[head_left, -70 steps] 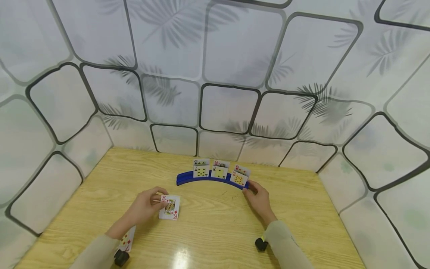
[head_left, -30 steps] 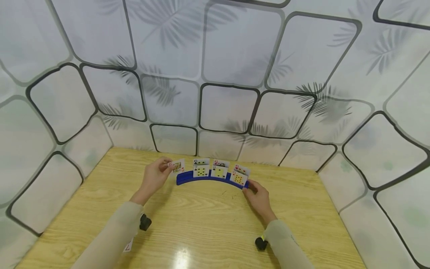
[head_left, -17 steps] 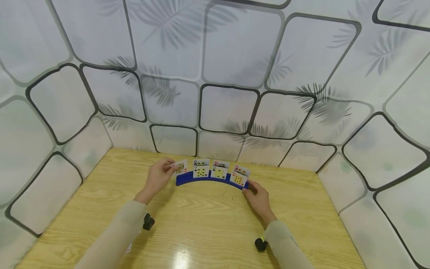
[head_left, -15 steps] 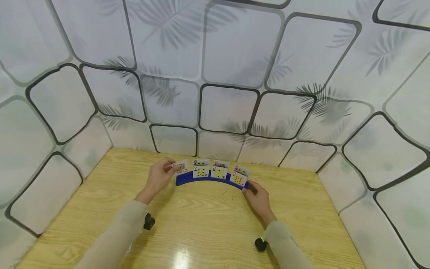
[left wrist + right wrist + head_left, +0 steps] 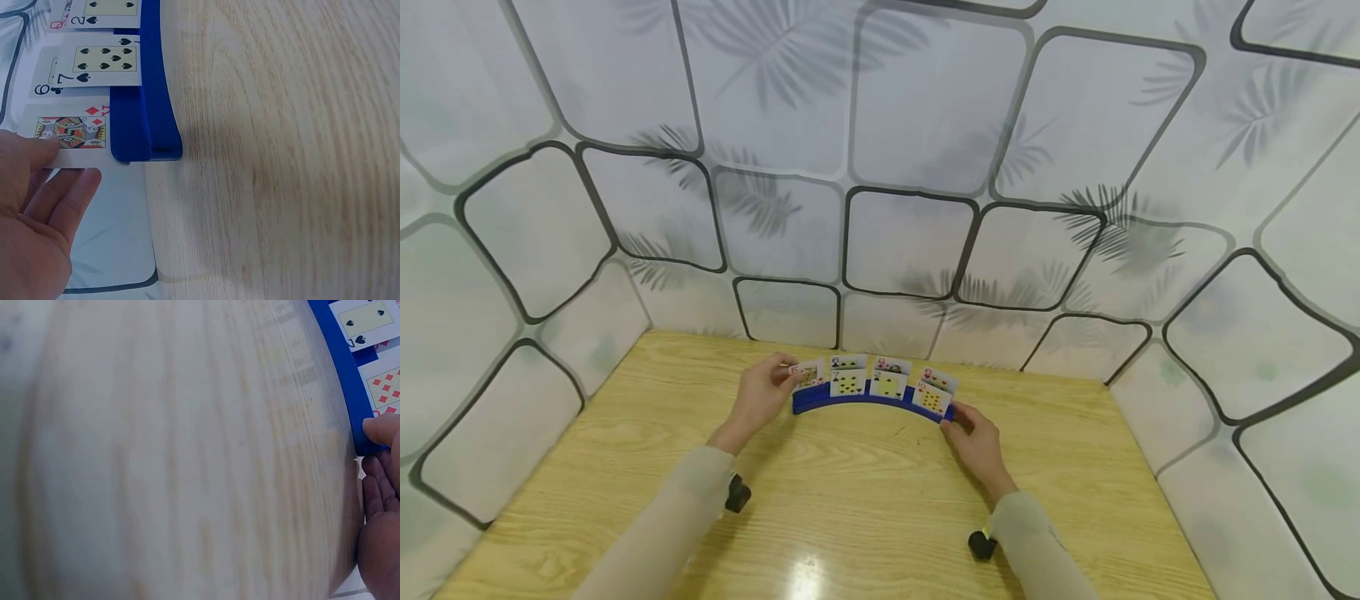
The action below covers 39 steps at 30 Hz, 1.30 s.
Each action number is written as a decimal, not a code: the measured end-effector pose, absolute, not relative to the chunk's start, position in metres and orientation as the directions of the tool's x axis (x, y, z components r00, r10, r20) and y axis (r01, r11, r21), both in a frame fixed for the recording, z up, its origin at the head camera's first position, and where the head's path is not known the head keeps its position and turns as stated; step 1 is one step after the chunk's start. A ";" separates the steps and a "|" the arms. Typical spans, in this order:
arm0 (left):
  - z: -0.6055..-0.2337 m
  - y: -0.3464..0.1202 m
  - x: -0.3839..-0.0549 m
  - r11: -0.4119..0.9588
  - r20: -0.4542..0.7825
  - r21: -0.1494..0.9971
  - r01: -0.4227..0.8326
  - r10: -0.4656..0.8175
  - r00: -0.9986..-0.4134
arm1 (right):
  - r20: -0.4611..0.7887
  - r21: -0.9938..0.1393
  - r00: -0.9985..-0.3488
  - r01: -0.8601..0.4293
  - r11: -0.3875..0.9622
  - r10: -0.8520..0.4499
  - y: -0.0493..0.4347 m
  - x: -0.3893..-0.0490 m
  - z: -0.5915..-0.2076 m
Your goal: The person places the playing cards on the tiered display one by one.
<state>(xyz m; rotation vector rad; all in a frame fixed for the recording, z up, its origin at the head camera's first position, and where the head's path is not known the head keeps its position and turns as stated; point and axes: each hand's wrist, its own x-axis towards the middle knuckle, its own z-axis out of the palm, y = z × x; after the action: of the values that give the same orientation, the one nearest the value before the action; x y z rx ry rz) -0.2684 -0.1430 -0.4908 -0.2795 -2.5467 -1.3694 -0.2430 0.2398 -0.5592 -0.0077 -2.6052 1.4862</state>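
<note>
My left hand (image 5: 760, 393) pinches a king of diamonds (image 5: 90, 132) by its outer edge, thumb on the face. The card leans at the left end of a curved blue card holder (image 5: 160, 119), its lower edge right at the slot. Three pairs of cards stand in the holder, front ones being the seven of spades (image 5: 847, 383), two of spades (image 5: 888, 385) and ten of diamonds (image 5: 932, 401). Partly covered cards show behind them. At the holder's right end, my right hand (image 5: 979, 446) grips it between thumb and fingers.
The wooden table (image 5: 865, 500) meets a patterned fabric wall (image 5: 917, 242) shortly behind the holder, with more fabric at both sides. A black camera (image 5: 738, 493) hangs at the left wrist, another camera (image 5: 981, 545) at the right.
The left hand has carried the king from the near left up to the holder's left end, then slightly right and down into place there. The right hand has stayed put.
</note>
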 end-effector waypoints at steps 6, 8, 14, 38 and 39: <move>-0.491 -0.144 -0.269 0.561 0.310 0.776 0.289 0.059 -0.949 | 0.118 -0.858 -0.990 -0.064 0.510 0.074 0.240 -0.244 -0.560; -0.491 -0.144 -0.269 0.561 0.310 0.776 0.289 0.060 -0.949 | 0.119 -0.859 -0.990 -0.066 0.508 0.073 0.240 -0.244 -0.560; -0.489 -0.144 -0.268 0.569 0.293 0.773 0.282 0.075 -0.953 | 0.123 -0.858 -0.990 -0.072 0.509 0.068 0.240 -0.243 -0.560; -0.496 -0.208 -0.217 0.664 0.306 0.696 0.272 0.069 -0.950 | 0.131 -0.865 -0.989 -0.080 0.496 0.070 0.241 -0.243 -0.561; -0.496 -0.211 -0.212 0.667 0.300 0.696 0.267 0.067 -0.952 | 0.131 -0.865 -0.989 -0.079 0.496 0.070 0.241 -0.243 -0.561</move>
<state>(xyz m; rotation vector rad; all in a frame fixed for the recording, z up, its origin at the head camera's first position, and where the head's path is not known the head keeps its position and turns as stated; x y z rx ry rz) -0.2119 -0.2111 -0.4961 -0.2689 -2.6345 -1.1586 -0.2434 0.2408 -0.5607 0.0087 -2.5859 1.5072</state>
